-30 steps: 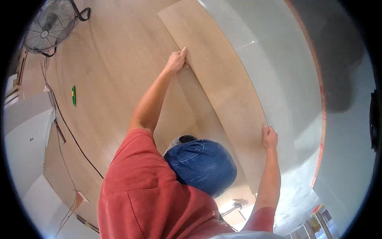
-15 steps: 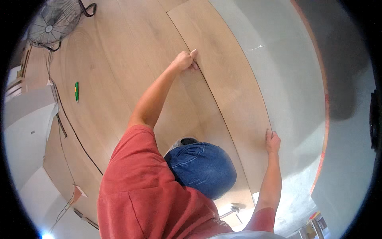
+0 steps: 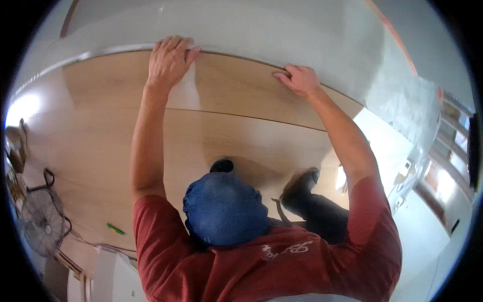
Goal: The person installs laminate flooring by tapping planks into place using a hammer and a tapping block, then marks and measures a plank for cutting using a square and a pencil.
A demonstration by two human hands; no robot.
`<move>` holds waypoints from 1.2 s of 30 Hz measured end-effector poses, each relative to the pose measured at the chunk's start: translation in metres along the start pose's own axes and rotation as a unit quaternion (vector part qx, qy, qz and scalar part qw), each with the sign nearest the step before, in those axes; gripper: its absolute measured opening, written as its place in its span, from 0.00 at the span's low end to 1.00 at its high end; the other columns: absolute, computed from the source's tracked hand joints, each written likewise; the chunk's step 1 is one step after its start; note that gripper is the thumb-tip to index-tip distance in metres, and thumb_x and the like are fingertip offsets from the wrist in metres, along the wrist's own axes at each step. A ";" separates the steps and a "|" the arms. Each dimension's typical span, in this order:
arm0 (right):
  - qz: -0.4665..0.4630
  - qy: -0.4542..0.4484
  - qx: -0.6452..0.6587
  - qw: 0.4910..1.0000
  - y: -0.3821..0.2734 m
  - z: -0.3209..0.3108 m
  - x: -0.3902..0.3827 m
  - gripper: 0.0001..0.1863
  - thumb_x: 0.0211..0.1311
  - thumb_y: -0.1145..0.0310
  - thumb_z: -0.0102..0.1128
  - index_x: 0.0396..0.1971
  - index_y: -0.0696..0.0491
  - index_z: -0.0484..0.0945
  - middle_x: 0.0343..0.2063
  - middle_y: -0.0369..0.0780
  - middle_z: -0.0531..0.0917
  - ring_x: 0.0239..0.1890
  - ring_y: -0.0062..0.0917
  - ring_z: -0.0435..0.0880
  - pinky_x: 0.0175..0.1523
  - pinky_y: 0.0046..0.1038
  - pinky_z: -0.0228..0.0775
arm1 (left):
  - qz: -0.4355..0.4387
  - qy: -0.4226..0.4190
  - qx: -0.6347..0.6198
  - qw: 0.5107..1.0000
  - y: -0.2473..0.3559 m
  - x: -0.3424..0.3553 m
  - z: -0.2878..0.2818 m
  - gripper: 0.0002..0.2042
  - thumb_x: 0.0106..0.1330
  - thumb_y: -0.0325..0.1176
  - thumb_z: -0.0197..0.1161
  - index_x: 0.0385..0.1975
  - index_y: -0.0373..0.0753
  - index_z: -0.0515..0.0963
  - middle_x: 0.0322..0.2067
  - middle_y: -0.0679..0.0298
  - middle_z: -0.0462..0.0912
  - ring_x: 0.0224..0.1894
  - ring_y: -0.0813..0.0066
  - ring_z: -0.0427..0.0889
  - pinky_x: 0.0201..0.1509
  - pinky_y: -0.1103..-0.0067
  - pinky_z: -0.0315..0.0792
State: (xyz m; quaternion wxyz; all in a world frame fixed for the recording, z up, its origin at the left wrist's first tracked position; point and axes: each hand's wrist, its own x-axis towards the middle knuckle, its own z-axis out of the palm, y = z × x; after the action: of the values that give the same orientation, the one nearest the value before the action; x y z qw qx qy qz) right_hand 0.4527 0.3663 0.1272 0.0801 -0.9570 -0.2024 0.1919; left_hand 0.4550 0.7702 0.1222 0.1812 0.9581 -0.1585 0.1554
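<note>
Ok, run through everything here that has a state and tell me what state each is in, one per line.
Left hand: flat, fingers over plank's far edge.
Right hand: pressed on plank near far edge.
Plank: lying flat beside laid flooring.
Floor fan: standing; running or not, cannot tell.
Green marker: lying on floor.

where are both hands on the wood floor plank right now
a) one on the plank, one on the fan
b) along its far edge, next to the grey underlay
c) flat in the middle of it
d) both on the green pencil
b: the left hand and right hand both rest on the far edge of the plank, where it meets the grey underlay.
</note>
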 end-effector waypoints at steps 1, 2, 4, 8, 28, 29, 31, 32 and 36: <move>0.012 -0.029 0.049 0.998 0.001 0.000 0.000 0.26 0.71 0.41 0.57 0.34 0.54 0.78 0.23 0.47 0.82 0.29 0.43 0.81 0.37 0.41 0.72 | -0.010 -0.032 0.006 0.999 0.001 -0.002 0.010 0.13 0.73 0.43 0.61 0.33 0.40 0.82 0.33 0.61 0.86 0.41 0.60 0.83 0.50 0.64 0.73; 0.018 -0.056 0.100 0.993 0.001 -0.002 0.002 0.26 0.71 0.42 0.57 0.35 0.54 0.79 0.21 0.47 0.80 0.28 0.41 0.80 0.36 0.40 0.72 | -0.022 -0.064 0.016 0.998 0.000 -0.005 0.015 0.14 0.73 0.43 0.61 0.29 0.40 0.81 0.30 0.62 0.85 0.38 0.61 0.83 0.47 0.64 0.73; 0.102 -0.121 0.227 0.961 -0.001 -0.017 0.002 0.23 0.75 0.46 0.55 0.39 0.54 0.80 0.21 0.40 0.78 0.27 0.27 0.77 0.37 0.33 0.70 | -0.002 -0.015 0.040 0.999 0.005 -0.013 0.016 0.21 0.72 0.43 0.62 0.16 0.41 0.74 0.17 0.67 0.79 0.23 0.64 0.79 0.31 0.67 0.70; 0.137 -0.132 0.256 0.948 0.061 -0.009 0.052 0.26 0.72 0.42 0.58 0.44 0.55 0.80 0.35 0.38 0.83 0.34 0.27 0.79 0.43 0.34 0.72 | 0.025 0.112 0.035 0.993 -0.007 -0.019 0.022 0.22 0.71 0.38 0.61 0.11 0.44 0.69 0.12 0.70 0.73 0.16 0.71 0.71 0.23 0.73 0.58; -0.067 -0.191 -0.068 0.977 0.109 0.033 0.058 0.19 0.76 0.47 0.51 0.36 0.48 0.77 0.27 0.45 0.83 0.31 0.43 0.80 0.37 0.45 0.72 | -0.080 -0.068 0.087 0.991 -0.003 0.003 0.044 0.22 0.72 0.44 0.59 0.15 0.39 0.77 0.20 0.56 0.82 0.23 0.54 0.81 0.31 0.62 0.76; -0.053 -0.207 -0.060 0.975 0.111 0.025 0.057 0.20 0.76 0.47 0.52 0.36 0.49 0.78 0.28 0.44 0.83 0.31 0.41 0.80 0.37 0.43 0.72 | -0.097 -0.099 0.094 0.986 -0.004 0.006 0.049 0.23 0.73 0.45 0.58 0.17 0.38 0.78 0.21 0.55 0.83 0.25 0.52 0.82 0.33 0.61 0.77; 0.044 -0.105 0.032 0.993 0.127 0.002 0.057 0.20 0.76 0.48 0.52 0.36 0.51 0.79 0.27 0.43 0.82 0.31 0.37 0.81 0.38 0.40 0.73 | -0.092 -0.100 0.070 0.988 -0.012 0.009 0.065 0.24 0.75 0.48 0.55 0.20 0.37 0.81 0.24 0.51 0.84 0.29 0.47 0.84 0.37 0.58 0.78; 0.086 -0.051 0.078 0.992 0.132 -0.007 0.057 0.21 0.76 0.48 0.51 0.36 0.52 0.79 0.27 0.43 0.82 0.31 0.35 0.81 0.39 0.38 0.73 | -0.093 -0.101 0.063 0.989 -0.019 0.008 0.072 0.25 0.75 0.49 0.53 0.21 0.36 0.82 0.25 0.49 0.85 0.30 0.45 0.85 0.39 0.57 0.78; 0.256 0.223 0.207 0.917 0.157 -0.036 0.001 0.20 0.76 0.52 0.51 0.46 0.54 0.81 0.38 0.45 0.85 0.45 0.39 0.85 0.50 0.41 0.76 | -0.143 -0.225 0.051 0.962 -0.023 0.007 0.084 0.25 0.78 0.49 0.48 0.30 0.35 0.84 0.32 0.45 0.86 0.36 0.41 0.84 0.45 0.54 0.77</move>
State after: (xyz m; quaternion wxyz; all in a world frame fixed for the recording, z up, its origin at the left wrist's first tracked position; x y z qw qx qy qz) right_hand 0.5244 0.2219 0.1235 0.2676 -0.9560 0.1173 0.0246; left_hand 0.4901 0.7555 0.0435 0.1122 0.9889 -0.0490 -0.0842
